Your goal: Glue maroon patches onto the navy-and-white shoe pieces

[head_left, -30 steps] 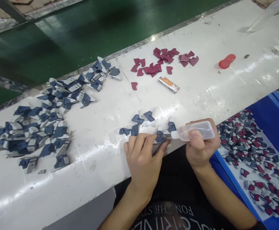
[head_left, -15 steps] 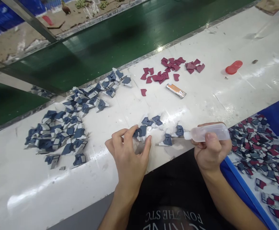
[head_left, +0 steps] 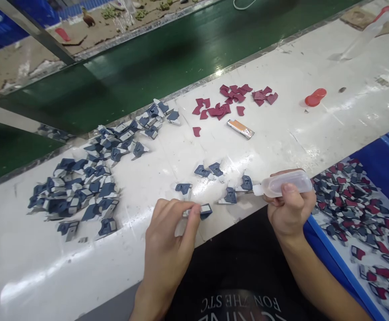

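My left hand (head_left: 172, 236) pinches a small blue-and-white plastic part (head_left: 206, 211) between thumb and fingers, just over the near edge of the table. In my right hand (head_left: 289, 203) is a translucent squeeze bottle (head_left: 288, 183), its nozzle pointing left. Close to that nozzle lies a blue-and-white part (head_left: 247, 183), with another part (head_left: 231, 195) beside it. Two more blue parts, one of them a blue part (head_left: 216, 169), lie a little farther back. A single blue part (head_left: 183, 188) rests just beyond my left fingers.
A large pile of blue-and-white parts (head_left: 65, 196) spreads over the white table (head_left: 167, 156) at left. Dark red pieces (head_left: 236, 94), an orange lighter (head_left: 240, 129) and a red cap (head_left: 315, 97) lie farther back. At right stands a blue bin (head_left: 339, 272) of blue, white and red parts.
My left hand has come nearer to me, now pinching a part turned sideways; one blue part stays behind on the table. The bottle has barely moved. The view has shifted slightly.
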Available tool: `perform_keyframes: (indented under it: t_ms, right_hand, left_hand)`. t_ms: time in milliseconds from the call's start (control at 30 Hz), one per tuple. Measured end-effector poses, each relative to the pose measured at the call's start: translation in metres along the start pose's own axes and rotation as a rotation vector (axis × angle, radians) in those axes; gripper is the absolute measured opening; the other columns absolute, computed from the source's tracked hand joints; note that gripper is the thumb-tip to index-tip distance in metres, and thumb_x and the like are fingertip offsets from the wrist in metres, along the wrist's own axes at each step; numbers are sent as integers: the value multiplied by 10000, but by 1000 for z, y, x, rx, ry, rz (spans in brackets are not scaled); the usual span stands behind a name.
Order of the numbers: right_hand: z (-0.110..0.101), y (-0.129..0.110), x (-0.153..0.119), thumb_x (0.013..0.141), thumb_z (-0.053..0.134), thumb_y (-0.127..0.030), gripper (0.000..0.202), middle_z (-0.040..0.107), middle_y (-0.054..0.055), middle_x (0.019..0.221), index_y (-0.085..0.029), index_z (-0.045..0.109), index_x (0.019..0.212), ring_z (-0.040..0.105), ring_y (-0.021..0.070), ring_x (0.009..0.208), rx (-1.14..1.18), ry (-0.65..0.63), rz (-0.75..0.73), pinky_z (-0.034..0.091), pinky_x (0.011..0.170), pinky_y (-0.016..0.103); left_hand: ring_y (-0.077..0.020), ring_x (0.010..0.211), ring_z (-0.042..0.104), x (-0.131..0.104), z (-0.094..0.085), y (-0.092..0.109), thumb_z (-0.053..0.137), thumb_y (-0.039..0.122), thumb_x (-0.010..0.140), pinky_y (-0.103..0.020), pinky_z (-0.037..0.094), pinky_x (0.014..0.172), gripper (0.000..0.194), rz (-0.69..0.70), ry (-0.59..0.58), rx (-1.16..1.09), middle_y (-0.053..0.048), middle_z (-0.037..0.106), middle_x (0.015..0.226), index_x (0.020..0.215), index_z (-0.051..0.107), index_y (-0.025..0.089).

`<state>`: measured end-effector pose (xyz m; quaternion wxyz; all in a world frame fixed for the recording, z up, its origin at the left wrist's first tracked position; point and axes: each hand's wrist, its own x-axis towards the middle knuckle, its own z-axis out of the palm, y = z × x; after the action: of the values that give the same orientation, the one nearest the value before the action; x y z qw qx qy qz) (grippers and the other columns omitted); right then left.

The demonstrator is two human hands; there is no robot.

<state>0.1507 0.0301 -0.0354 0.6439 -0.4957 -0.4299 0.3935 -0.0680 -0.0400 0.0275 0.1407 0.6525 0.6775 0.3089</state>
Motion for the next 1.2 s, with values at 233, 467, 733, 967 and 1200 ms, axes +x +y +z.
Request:
perform_keyframes:
  t_ms: [233, 467, 733, 967, 1200]
  right_hand:
    - [-2, -2, -6, 928, 749, -403, 204, 555, -17, 642, -227, 704, 837, 407, 140, 449, -28, -88, -24, 380, 420, 308]
    - [3, -8, -11, 939, 745, -367, 167, 594, -17, 686, -230, 701, 855, 496, 158, 496, -48, -115, -27, 431, 449, 305]
    - [14, -15, -25, 906, 775, -296, 110, 651, -23, 701, -237, 683, 900, 599, 173, 578, -151, -229, -70, 446, 451, 255]
    - [13, -12, -27, 963, 757, -319, 122, 631, -45, 676, -243, 662, 956, 599, 156, 561, -211, -298, -8, 438, 457, 232]
    - [16, -17, -27, 973, 728, -307, 112, 584, -82, 601, -245, 634, 970, 540, 123, 458, -306, -337, -65, 417, 417, 211]
  left_hand:
    - [-193, 758, 637, -4, 21, 4, 670, 453, 1028, -319, 497, 610, 228, -166, -85, 74, 9, 696, 833, 1152, 676, 261]
    - [-245, 1009, 640, -25, 30, 7, 778, 347, 958, -379, 567, 817, 361, 1, -4, 172, -66, 687, 1061, 1250, 609, 216]
    - [-208, 946, 622, -20, 51, 9, 776, 249, 967, -368, 536, 830, 209, 14, 28, 72, -23, 688, 995, 1120, 635, 232]
    - [-199, 969, 616, -17, 58, 10, 764, 278, 985, -368, 484, 869, 187, -26, 43, 42, -3, 683, 1010, 1134, 657, 247]
    - [-188, 955, 594, -19, 58, 9, 767, 262, 981, -359, 454, 878, 184, -36, 35, 12, 13, 681, 1009, 1123, 651, 244]
